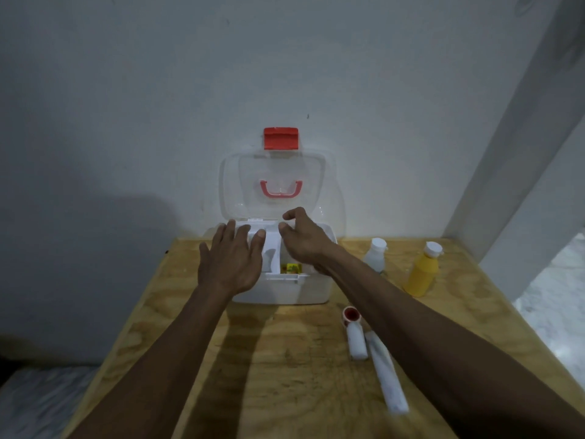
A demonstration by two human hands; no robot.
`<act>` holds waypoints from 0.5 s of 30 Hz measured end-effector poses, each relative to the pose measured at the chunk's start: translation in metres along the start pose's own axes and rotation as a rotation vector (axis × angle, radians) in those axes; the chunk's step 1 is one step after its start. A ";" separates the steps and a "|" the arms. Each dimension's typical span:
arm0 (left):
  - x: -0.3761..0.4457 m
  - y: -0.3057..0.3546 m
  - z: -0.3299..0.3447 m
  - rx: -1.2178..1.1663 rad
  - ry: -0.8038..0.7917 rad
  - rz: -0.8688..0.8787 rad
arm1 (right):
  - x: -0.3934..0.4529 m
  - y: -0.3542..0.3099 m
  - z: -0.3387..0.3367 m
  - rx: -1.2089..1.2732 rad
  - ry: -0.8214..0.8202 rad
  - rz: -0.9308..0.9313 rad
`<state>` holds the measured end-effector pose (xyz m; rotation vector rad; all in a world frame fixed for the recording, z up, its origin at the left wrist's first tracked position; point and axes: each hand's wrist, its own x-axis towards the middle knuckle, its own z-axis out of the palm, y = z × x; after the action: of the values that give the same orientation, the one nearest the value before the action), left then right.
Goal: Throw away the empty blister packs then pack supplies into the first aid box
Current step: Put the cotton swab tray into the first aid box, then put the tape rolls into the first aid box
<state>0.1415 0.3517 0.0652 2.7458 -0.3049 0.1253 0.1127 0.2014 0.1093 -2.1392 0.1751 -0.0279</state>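
Nearest the camera, two white tubes point(384, 372) are laid side by side on the table point(285, 375), long axes toward 11 o'clock, at 5 o'clock from the right hand point(304, 239), the nearer one. Two bottles point(422, 270) are stood at 3 o'clock. Left hand point(231, 261) is spread flat, right loosely curled, nothing held, both over the open first aid box point(281, 289).

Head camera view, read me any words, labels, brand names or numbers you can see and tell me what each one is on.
No text can be read.
Small yellow packet inside the first aid box: has print, too blurred to read.
Long white tube on the table: faint marks, unreadable.
White bottle and yellow bottle: no label visible.
Box lid: no writing visible.
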 end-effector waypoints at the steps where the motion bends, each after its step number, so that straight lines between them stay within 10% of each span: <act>1: -0.001 0.000 0.000 -0.014 0.032 -0.004 | -0.005 -0.002 -0.007 0.016 0.023 -0.009; 9: -0.037 0.019 -0.001 -0.213 0.481 0.136 | -0.071 0.026 -0.064 0.057 0.243 -0.144; 15: -0.101 0.059 0.024 -0.505 0.492 0.306 | -0.114 0.084 -0.079 0.157 0.422 -0.116</act>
<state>0.0307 0.3091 0.0510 2.0710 -0.5285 0.6893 -0.0168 0.1063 0.0879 -1.9612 0.2839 -0.5457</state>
